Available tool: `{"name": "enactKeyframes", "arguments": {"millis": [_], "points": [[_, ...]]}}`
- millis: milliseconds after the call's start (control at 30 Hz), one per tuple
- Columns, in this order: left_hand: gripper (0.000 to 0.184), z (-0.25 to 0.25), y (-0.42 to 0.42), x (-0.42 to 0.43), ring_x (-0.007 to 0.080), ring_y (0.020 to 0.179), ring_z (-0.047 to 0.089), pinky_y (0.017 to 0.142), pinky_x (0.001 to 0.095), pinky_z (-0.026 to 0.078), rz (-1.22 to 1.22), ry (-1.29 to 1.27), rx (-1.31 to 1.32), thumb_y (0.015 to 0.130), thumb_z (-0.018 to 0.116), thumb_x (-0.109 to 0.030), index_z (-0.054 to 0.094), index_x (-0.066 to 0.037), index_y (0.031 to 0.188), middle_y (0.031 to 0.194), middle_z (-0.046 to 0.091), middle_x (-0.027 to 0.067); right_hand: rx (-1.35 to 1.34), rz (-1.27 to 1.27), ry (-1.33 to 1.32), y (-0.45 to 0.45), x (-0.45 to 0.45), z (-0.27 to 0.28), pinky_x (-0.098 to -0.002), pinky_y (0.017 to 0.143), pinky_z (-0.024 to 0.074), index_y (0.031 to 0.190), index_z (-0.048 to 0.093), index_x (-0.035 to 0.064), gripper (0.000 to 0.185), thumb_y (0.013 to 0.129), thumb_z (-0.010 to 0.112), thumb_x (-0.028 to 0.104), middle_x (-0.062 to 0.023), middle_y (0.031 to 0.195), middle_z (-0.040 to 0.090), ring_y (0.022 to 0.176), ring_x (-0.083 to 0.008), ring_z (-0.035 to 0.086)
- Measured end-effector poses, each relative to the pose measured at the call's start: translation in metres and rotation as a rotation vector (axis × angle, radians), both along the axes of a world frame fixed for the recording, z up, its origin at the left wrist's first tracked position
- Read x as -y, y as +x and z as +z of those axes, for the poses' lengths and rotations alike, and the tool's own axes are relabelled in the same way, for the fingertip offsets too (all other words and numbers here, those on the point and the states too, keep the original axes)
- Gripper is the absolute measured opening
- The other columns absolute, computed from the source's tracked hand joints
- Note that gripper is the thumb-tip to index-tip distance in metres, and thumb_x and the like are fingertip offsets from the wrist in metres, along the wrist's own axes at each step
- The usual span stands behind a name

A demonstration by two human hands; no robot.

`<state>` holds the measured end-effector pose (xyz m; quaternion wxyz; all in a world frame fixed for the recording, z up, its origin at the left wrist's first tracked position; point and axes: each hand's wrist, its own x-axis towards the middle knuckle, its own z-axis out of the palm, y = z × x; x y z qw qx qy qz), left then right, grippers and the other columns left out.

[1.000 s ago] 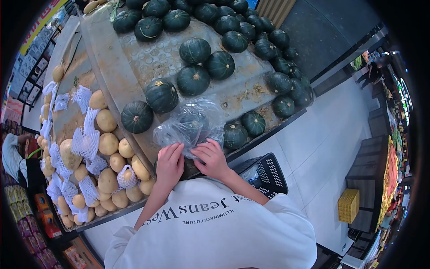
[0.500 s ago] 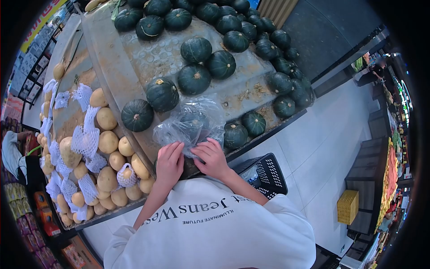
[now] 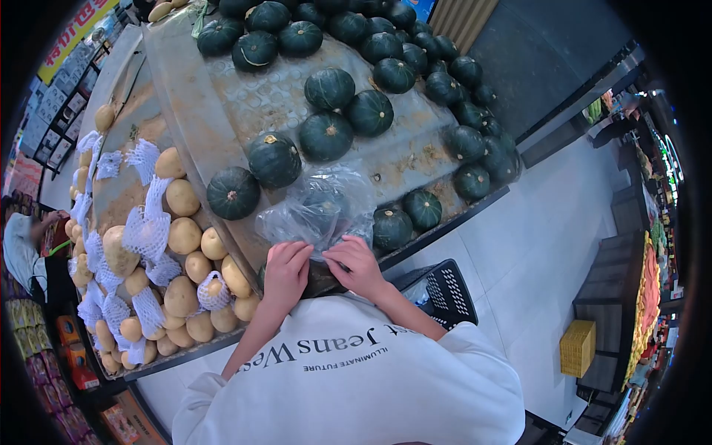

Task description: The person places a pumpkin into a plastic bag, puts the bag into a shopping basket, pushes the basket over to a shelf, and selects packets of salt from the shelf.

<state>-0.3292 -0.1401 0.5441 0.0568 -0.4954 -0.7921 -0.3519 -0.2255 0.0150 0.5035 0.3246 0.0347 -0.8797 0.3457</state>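
Observation:
A clear plastic bag (image 3: 343,185) lies at the front edge of the display, loosely around a dark green squash (image 3: 323,205) that shows through the film. With bent fingers, my left hand (image 3: 288,273) grips the bag's near left edge. My right hand (image 3: 357,265) pinches the same near side a little to the right. A small gap separates the two hands. Just beyond the bag sit one squash (image 3: 274,159) and another squash (image 3: 233,193) to its left. On the bag's right is a further squash (image 3: 391,228).
Potatoes (image 3: 180,297), some in white foam nets (image 3: 147,233), fill the left bin. Several more squashes (image 3: 382,46) are heaped at the back and right. A black basket (image 3: 449,291) is below the display's edge at right. At far left is another person's sleeve (image 3: 18,241).
Both hands have shifted slightly toward me along the bag's near edge, and its film is pulled a little. The squash inside stays in place. The view has moved slightly.

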Motion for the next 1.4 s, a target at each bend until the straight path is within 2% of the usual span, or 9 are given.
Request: {"name": "enactKeyframes", "arguments": {"millis": [167,333,567,667,800,867,933,1067,1400], "points": [[0.022,0.001,0.003,-0.004,0.0287,0.103,0.055,0.092,0.0420,0.040,0.016,0.096,0.014,0.074,0.062,-0.001,0.065,-0.004,0.095,0.099,0.063,0.0077,0.001,-0.026,-0.030,0.001,0.000,0.014,-0.0375,0.086,0.0452,0.109,0.062,0.0041,0.040,0.071,0.071,0.010,-0.0111,0.092,0.063,0.090,-0.0258,0.059],[0.024,0.011,0.005,-0.007,0.0288,0.104,0.057,0.094,0.0418,0.042,0.011,0.195,0.024,0.071,0.063,0.004,0.066,-0.004,0.093,0.097,0.065,0.0076,0.222,-0.077,-0.187,-0.004,0.005,0.033,-0.0379,0.078,0.0450,0.141,0.028,0.0065,0.089,0.065,0.075,0.013,-0.0109,0.095,0.061,0.079,-0.0278,0.057],[0.025,0.005,0.008,-0.010,0.0289,0.101,0.059,0.092,0.0417,0.043,-0.056,0.319,0.096,0.070,0.064,0.004,0.065,-0.004,0.093,0.096,0.065,0.0074,0.360,-0.015,-0.029,-0.031,0.002,0.033,-0.0382,0.073,0.0462,0.115,0.053,0.0046,0.048,0.068,0.064,0.006,-0.0138,0.092,0.062,0.083,-0.0289,0.060],[0.033,0.010,0.013,-0.008,0.0334,0.112,0.051,0.094,0.0418,0.041,0.026,0.321,0.100,0.072,0.066,0.000,0.062,-0.004,0.105,0.116,0.056,0.0142,0.427,-0.047,-0.150,-0.035,0.003,0.035,-0.0368,0.067,0.0473,0.091,0.059,0.0030,0.017,0.075,0.058,0.007,-0.0136,0.079,0.062,0.077,-0.0268,0.062],[0.078,0.012,0.014,-0.006,0.0386,0.128,0.033,0.103,0.0439,0.032,0.101,0.318,0.169,0.071,0.073,-0.010,0.030,0.000,0.135,0.139,0.028,0.0235,0.184,0.126,-1.123,-0.041,0.001,0.042,-0.0235,0.059,0.0388,0.084,0.057,0.0037,0.012,0.088,0.051,0.013,0.0013,0.073,0.053,0.066,-0.0074,0.047],[0.103,0.013,0.009,-0.010,0.0308,0.134,0.026,0.107,0.0395,0.027,0.101,0.215,0.298,0.066,0.078,-0.015,0.010,0.001,0.142,0.146,0.017,0.0186,0.089,0.146,-1.375,-0.039,0.003,0.077,-0.0213,0.057,0.0355,0.083,0.057,0.0054,0.013,0.090,0.050,0.014,0.0029,0.073,0.051,0.064,-0.0057,0.044],[0.109,0.020,0.010,-0.024,0.0361,0.134,0.024,0.108,0.0427,0.024,-0.005,0.241,0.509,0.064,0.080,-0.020,0.006,0.001,0.142,0.145,0.015,0.0228,-0.002,0.214,-1.537,-0.034,0.006,0.102,-0.0202,0.056,0.0330,0.082,0.058,0.0074,0.013,0.090,0.050,0.015,0.0044,0.071,0.049,0.062,-0.0046,0.042],[0.080,-0.014,-0.014,-0.057,0.0341,0.121,0.039,0.102,0.0417,0.031,-0.154,0.269,0.326,0.062,0.078,-0.023,0.035,0.000,0.125,0.126,0.042,0.0200,0.046,0.349,-1.458,-0.017,0.034,0.135,-0.0230,0.055,0.0337,0.079,0.055,0.0041,0.012,0.088,0.053,0.010,0.0031,0.069,0.049,0.062,-0.0047,0.044],[0.064,-0.068,-0.028,-0.062,0.0297,0.109,0.047,0.095,0.0388,0.037,-0.181,0.146,0.383,0.064,0.076,-0.019,0.045,0.000,0.116,0.116,0.050,0.0169,-0.046,0.437,-0.716,0.006,0.058,0.143,-0.0253,0.072,0.0465,0.100,0.058,-0.0023,0.022,0.081,0.065,0.007,-0.0045,0.089,0.063,0.080,-0.0084,0.057]]}}
